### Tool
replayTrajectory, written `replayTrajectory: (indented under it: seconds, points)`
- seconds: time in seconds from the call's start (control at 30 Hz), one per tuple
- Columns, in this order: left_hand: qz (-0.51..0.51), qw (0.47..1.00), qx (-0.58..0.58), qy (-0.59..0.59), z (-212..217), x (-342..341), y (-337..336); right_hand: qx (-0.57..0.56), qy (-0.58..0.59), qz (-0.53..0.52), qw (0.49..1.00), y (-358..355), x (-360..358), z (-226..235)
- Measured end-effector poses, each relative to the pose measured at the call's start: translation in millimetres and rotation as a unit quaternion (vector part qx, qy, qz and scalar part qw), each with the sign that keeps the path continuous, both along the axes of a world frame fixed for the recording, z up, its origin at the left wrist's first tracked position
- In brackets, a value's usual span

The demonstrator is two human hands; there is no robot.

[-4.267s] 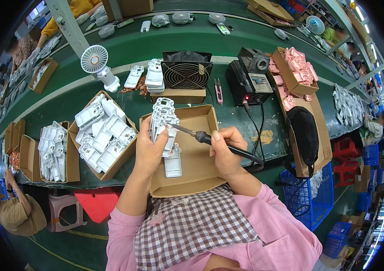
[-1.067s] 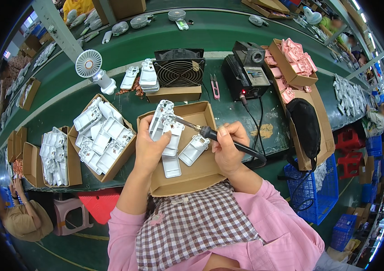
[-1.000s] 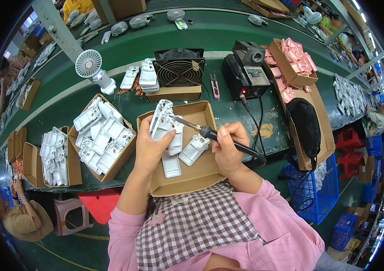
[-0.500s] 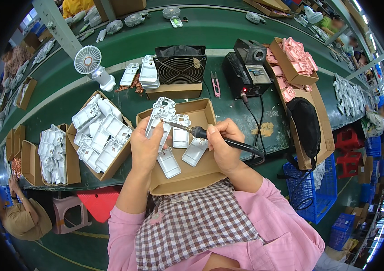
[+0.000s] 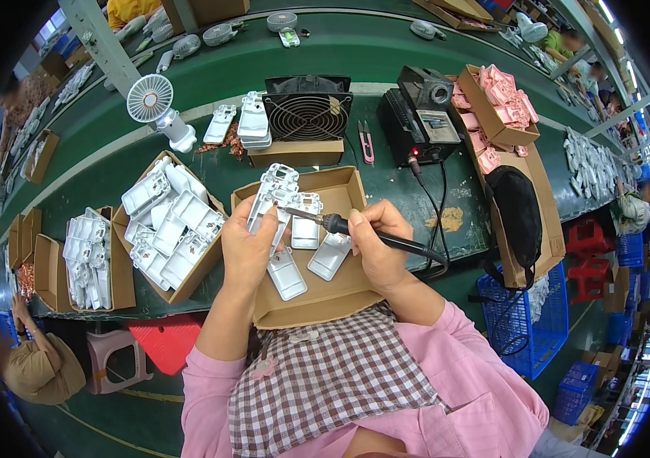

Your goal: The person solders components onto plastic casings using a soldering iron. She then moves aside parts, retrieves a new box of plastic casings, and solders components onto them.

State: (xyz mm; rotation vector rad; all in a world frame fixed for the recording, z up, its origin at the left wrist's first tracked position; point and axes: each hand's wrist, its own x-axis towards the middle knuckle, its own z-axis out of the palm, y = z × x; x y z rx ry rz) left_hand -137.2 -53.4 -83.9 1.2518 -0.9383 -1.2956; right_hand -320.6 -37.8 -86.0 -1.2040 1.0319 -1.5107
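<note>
My left hand grips a white plastic casing over the shallow cardboard tray. In my right hand is a soldering iron, its handle pointing down to the right. The iron's tip meets the casing close to my left thumb; the exact spot is too small to make out. Several more white casings, one of them this white casing, lie in the tray below my hands. The iron's black cable bends round beyond my right wrist.
A soldering station and pink-handled tweezers stand beyond the tray, near a black fan. Boxes of white casings are at left. Pink parts fill a box at right. A white handheld fan stands at back left.
My hands, the casing and the iron stay almost in place. The fans on the far belt have shifted slightly left.
</note>
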Motion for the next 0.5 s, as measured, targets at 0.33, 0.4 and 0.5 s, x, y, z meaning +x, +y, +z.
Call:
replayTrajectory:
  seconds: [0.33, 0.4, 0.5]
  points:
    - [-0.001, 1.0, 0.011, -0.007, 1.9, -0.8, 1.6, -0.006, -0.043, -0.004, 0.999, 1.3, -1.2, 1.9]
    - [-0.004, 1.0, 0.016, -0.016, 1.5, -0.5, 1.8, 0.003, -0.044, 0.007, 0.999, 1.5, -1.6, 2.8]
    - [-0.017, 1.0, 0.004, -0.023, 0.5, -0.5, 2.0, 0.004, -0.043, 0.007, 0.999, 1.2, -1.1, 3.3]
